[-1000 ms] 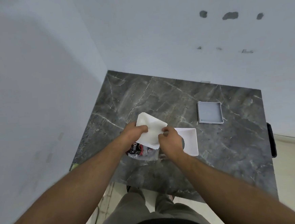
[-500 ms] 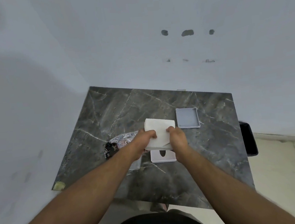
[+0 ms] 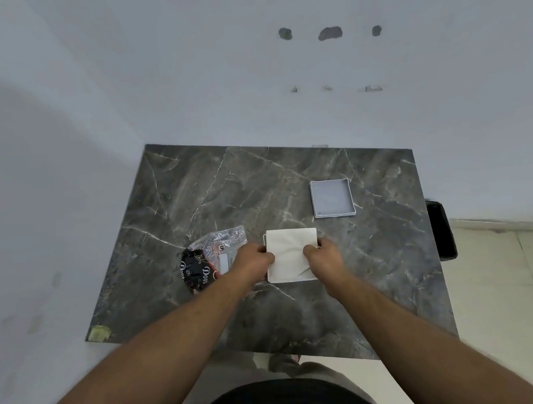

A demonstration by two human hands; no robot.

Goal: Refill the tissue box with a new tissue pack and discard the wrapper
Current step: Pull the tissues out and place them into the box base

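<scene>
A white stack of tissues (image 3: 290,254) lies flat near the middle of the dark marble table (image 3: 257,186). It covers the white tissue box part beneath it, of which only a thin left rim shows. My left hand (image 3: 254,260) grips the stack's left edge and my right hand (image 3: 322,255) grips its right edge. The crumpled clear and black wrapper (image 3: 209,260) lies on the table just left of my left hand. A grey rectangular box part (image 3: 332,198) lies open side up at the back right.
Walls close off the table at the back and the left. A black bin (image 3: 441,231) stands on the floor by the table's right edge. A strip of yellowish tape (image 3: 99,333) marks the front left corner.
My hands carried the tissue stack away from the wrapper, turned it flat and lowered it over the white box part, which is now almost covered. The wrapper stays on the table at the left.
</scene>
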